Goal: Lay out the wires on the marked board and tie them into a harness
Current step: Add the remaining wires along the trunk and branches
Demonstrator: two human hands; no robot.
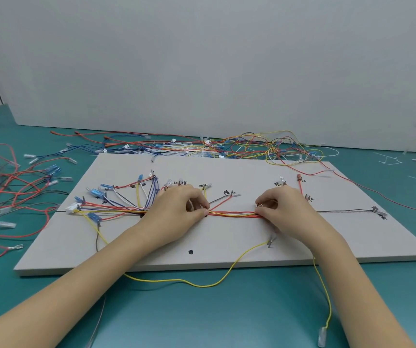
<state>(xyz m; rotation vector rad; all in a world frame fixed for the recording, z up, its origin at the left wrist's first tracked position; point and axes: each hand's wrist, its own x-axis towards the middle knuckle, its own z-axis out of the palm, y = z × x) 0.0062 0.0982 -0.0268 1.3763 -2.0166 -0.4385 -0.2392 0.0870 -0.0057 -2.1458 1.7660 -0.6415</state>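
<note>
Wires (232, 213) ran as a tight red, orange and yellow bundle along the black line drawn across the middle of the marked board (227, 237). Bundle lay flat on the board, stretched between both hands.

Left hand (176, 209) rested on the board at the bundle's left part, fingers curled, thumb and forefinger pinching the bundle. Right hand (283, 209) sat near the other end of the same stretch, fingers likewise curled and pinching the wires; what else sat under the fingertips was too small to tell.

Left of the left hand the bundle fanned out: blue, white, yellow and red leads went to blue terminals (96, 193) and a white connector (73, 207), each near a handwritten label. Pegs stood at several branch ends. A thin dark wire (347, 211) carried on along the line toward the board's right edge.

One yellow wire (197, 285) left the board's near edge, looped over the teal table (239, 317) and ended in a clear-sleeved terminal (322, 337) near the right forearm.

A black dot (190, 252) marked the board's near part.

Behind the board lay a loose tangle of spare wires (252, 146); another red tangle (3, 187) sat on the table to the left. White cable ties (390, 160) were scattered at far right.
</note>
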